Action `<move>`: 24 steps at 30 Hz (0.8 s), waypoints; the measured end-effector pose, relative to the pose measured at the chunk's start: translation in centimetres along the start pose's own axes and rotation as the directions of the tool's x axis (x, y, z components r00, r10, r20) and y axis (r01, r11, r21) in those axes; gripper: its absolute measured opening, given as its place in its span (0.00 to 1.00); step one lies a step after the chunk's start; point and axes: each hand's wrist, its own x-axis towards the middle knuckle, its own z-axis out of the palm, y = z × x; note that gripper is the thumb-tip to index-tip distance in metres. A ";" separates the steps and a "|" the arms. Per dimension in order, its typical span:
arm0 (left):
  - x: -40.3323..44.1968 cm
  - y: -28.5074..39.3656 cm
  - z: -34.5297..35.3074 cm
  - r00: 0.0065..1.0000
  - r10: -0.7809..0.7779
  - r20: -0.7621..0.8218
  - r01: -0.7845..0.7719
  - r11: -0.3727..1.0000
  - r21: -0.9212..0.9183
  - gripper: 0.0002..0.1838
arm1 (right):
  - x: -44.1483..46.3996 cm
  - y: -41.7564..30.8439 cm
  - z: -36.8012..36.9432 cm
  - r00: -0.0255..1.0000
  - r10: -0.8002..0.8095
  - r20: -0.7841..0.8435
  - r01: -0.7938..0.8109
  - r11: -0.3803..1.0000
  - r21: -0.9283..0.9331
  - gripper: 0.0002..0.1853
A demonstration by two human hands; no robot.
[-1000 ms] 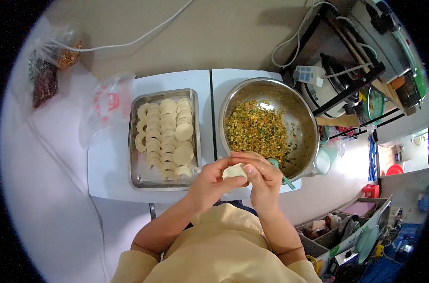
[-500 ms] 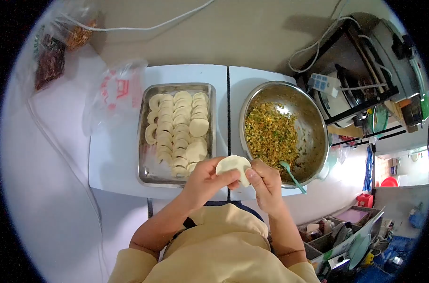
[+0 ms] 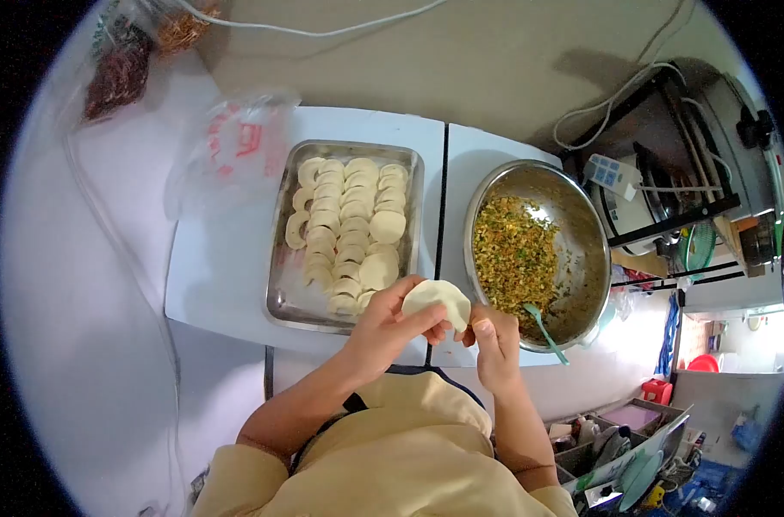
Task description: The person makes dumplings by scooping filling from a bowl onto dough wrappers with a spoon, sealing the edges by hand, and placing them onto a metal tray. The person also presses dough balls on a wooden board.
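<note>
Dough piece (image 3: 433, 298) in left hand (image 3: 388, 329), right hand (image 3: 499, 351) beside

The left grip is clamped on it, thumb across the upper face; the dough piece spreads rightward from there, apparently widest side to side. The right grip sits at its right edge; whether those fingertips pinch it, I cannot tell. A bowl (image 3: 587, 269) of chopped mix (image 3: 513, 258) lies beyond the right grip. Hidden: the dough piece's underside and most left fingers.

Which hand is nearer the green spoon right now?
Right. The right hand is just left of the spoon; the left hand is farther left, beyond the right hand.
</note>
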 end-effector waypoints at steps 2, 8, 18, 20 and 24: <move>-0.2 -0.1 -0.2 1.000 0.010 -0.024 -0.009 1.000 0.024 0.13 | -0.1 -0.4 0.5 1.000 -0.026 -0.006 0.026 0.998 -0.058 0.14; -0.9 -0.7 -1.9 0.997 -0.067 0.032 0.064 0.994 0.083 0.14 | -0.7 0.5 0.9 0.996 -0.087 0.008 0.087 0.979 -0.186 0.15; -2.4 -2.8 -3.9 0.988 -0.146 0.047 0.090 0.800 0.594 0.26 | -0.8 2.4 5.2 0.993 -0.120 0.006 0.108 0.875 -0.473 0.08; -3.0 -3.7 -3.9 0.995 0.015 -0.103 0.075 0.589 0.804 0.22 | -0.5 3.2 6.9 0.989 -0.145 -0.012 0.115 0.830 -0.546 0.08; -2.7 -5.9 -5.6 0.965 0.160 -0.209 0.017 0.754 0.656 0.18 | 0.1 5.5 9.7 0.939 -0.330 0.096 0.296 0.634 -0.714 0.19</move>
